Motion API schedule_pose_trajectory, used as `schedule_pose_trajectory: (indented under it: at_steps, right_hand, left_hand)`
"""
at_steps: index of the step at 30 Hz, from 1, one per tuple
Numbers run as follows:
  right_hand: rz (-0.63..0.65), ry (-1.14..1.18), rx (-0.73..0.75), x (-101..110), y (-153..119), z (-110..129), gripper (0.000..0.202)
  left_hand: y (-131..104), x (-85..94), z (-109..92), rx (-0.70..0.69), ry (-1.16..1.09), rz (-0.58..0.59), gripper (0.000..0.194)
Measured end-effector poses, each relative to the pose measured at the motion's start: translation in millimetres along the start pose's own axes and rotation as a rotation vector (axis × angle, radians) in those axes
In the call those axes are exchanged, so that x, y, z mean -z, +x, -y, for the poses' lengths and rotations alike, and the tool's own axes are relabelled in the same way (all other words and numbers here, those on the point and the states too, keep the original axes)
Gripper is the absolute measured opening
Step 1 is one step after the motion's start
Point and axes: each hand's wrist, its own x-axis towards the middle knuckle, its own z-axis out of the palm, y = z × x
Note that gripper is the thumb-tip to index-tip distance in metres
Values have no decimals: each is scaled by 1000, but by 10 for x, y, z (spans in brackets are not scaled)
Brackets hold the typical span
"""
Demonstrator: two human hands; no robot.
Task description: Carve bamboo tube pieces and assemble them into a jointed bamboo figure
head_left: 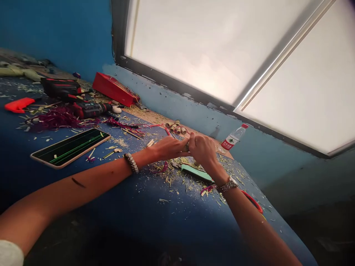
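Note:
My left hand (169, 147) and my right hand (203, 149) meet above the blue table, fingers closed around a small olive-green bamboo piece (187, 146). Most of that piece is hidden by my fingers. Right below my hands lies a mint-green utility knife (196, 173) among bamboo shavings. Behind them, several short bamboo tubes (177, 128) are grouped near the wall.
A phone (70, 147) lies at left. Beyond it are a power drill (91, 109), purple shreds (57, 119), an orange-red handled tool (19, 105) and a red box (113, 88). A water bottle (232, 139) stands at the back right; a red loop (253, 201) is beside my right wrist.

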Motion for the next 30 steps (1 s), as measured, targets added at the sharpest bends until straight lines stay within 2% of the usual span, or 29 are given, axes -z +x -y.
schedule_pose_trajectory:
  at_steps: [2,5,8,10,13,15,19,23,27,30]
  right_hand:
    - [-3,14,-26,77,27,-79,59]
    - [-6,24,-31,221,-18,-175,58]
    - [-28,61,-8,261,-248,-110,54]
    - [21,153,33,199,-461,12,49]
    - [143,268,90,87,-689,152,43]
    - [158,329,62,68,-704,152,44]
    - [158,534,-72,91,-519,11,50]
    - [233,864,-224,-24,-358,-71,53]
    - [248,1158,-365,-175,-213,-88,43]
    - [244,1334,-413,-221,-93,-99,33]
  left_hand:
    - [11,32,35,25,-53,-45,61]
    - [36,107,132,141,-126,-198,49]
    - [61,144,234,317,-140,-330,44]
    - [68,137,271,374,-161,-356,39]
    - [68,104,279,369,-180,-309,35]
    - [66,78,275,355,-175,-241,34]
    - [63,28,289,324,-183,-126,27]
    - [58,0,298,272,-203,-53,21]
    - [43,12,288,204,-208,-30,20]
    - [27,23,284,119,-215,-4,19]
